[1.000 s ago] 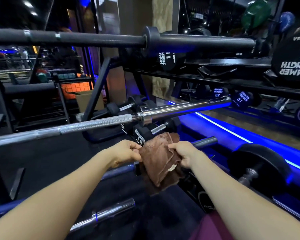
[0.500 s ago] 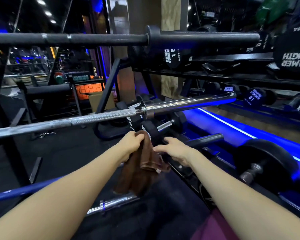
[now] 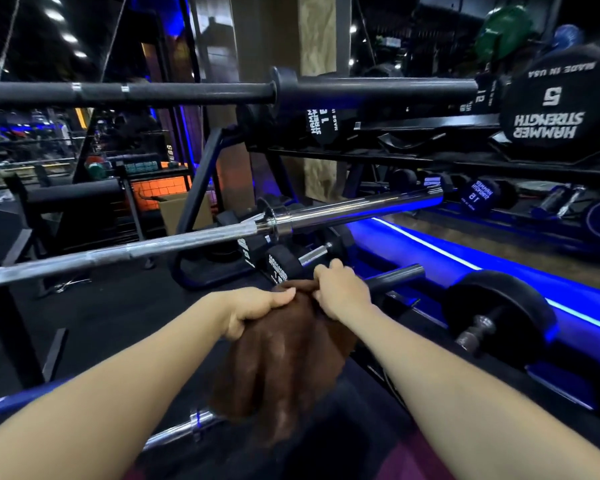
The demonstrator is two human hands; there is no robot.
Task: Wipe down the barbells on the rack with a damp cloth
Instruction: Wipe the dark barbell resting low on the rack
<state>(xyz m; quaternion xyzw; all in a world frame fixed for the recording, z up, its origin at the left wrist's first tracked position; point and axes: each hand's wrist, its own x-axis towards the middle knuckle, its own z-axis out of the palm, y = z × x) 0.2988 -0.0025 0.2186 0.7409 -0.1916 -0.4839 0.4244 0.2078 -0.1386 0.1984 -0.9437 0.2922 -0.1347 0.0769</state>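
Both hands grip the brown cloth (image 3: 284,358): left hand (image 3: 253,311) clasps its top, right hand (image 3: 340,289) pinches the upper edge, and it hangs over the low dark barbell (image 3: 395,274). Step judged: cloth being readied. Next, wrap it round the bar; chrome barbell (image 3: 187,242) unwiped.

head cam | forward-down | close over both forearms | barbell rack (image 3: 201,188) ahead
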